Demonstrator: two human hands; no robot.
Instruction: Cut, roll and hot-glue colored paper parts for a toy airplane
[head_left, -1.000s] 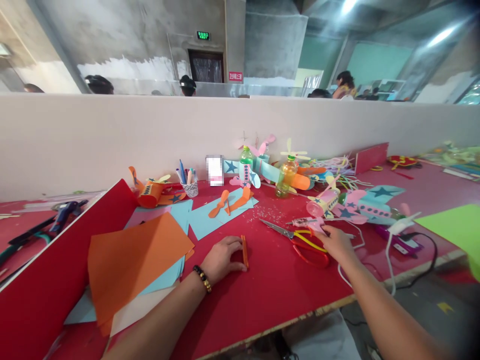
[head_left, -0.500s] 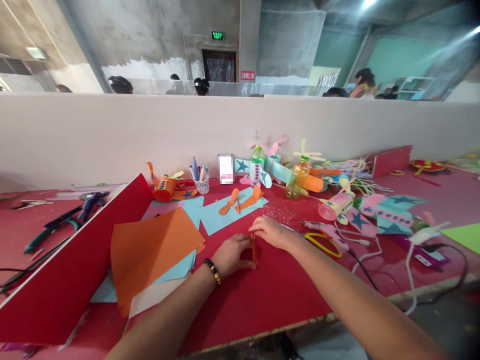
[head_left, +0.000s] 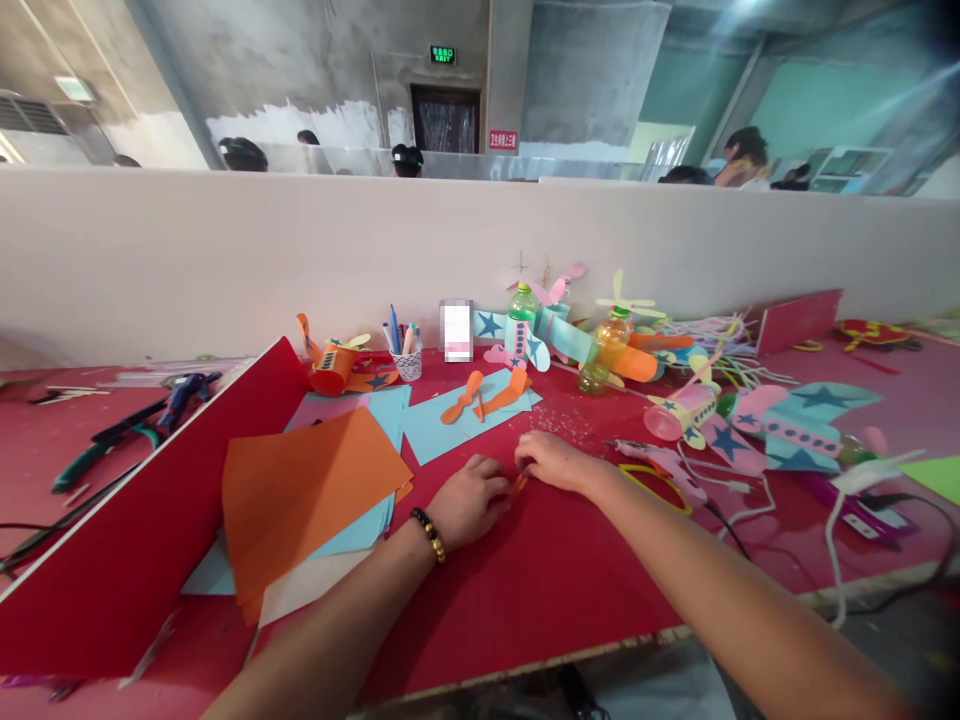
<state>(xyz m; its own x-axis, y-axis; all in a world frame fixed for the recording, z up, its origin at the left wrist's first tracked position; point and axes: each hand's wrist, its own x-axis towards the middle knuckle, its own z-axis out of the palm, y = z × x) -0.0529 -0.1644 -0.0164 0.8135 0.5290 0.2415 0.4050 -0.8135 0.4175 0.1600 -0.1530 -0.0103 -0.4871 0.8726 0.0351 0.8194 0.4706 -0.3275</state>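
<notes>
A narrow folded strip of orange paper (head_left: 519, 487) is between my hands, low over the red tabletop (head_left: 570, 580). My left hand (head_left: 472, 500), with a beaded bracelet at its wrist, has its fingers curled on the strip's near end. My right hand (head_left: 553, 462) pinches the far end, its fingers pressed together and partly hiding the paper. Just beyond lie orange paper propeller pieces (head_left: 463, 397) on a light blue sheet (head_left: 435, 436). To the left, a large orange sheet (head_left: 307, 500) rests on more blue paper.
A red divider board (head_left: 172, 520) stands at left, with pliers (head_left: 105, 450) past it. A pen cup (head_left: 409, 363) and bottle planes (head_left: 606, 350) line the back. At right are a pink glue gun (head_left: 664, 468), yellow-handled scissors (head_left: 660, 488) and a white cable (head_left: 834, 560).
Both hands have shifted a little, and the orange strip between them is now tilted and more covered by the fingers. The whole view has moved slightly.
</notes>
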